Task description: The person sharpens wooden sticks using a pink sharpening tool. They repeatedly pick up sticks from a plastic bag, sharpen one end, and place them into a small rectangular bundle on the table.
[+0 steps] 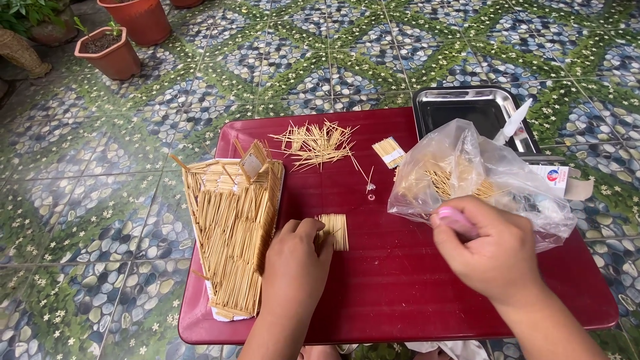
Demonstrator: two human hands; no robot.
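Your left hand [293, 263] rests on the low dark-red rectangular table [400, 293], its fingers curled together with the tips pressing on the near end of a small flat row of pale wooden toothpicks [333, 231] laid side by side. That row lies near the middle of the table, just right of the large sloped panel of glued toothpicks [230, 233], shaped like a little roof, which sits at the table's left edge with a small toothpick frame [253, 160] standing on its top.

Your right hand [493, 250] hovers over the right side of the table, fingers bunched and closed around a small pink object [455, 219]; you cannot tell what it is. It is right against the crumpled clear plastic bag [467, 173] with more toothpicks inside.

Farther back, a loose heap of toothpicks [317, 143] is scattered, with a short bundled row of sticks [389, 151] beside it. A shiny steel rectangular tray [467, 110] sits at the far right corner, a white glue nozzle [513, 120] leaning over it. Terracotta flower pots [110, 53] stand on the patterned pebble tiles [333, 53].
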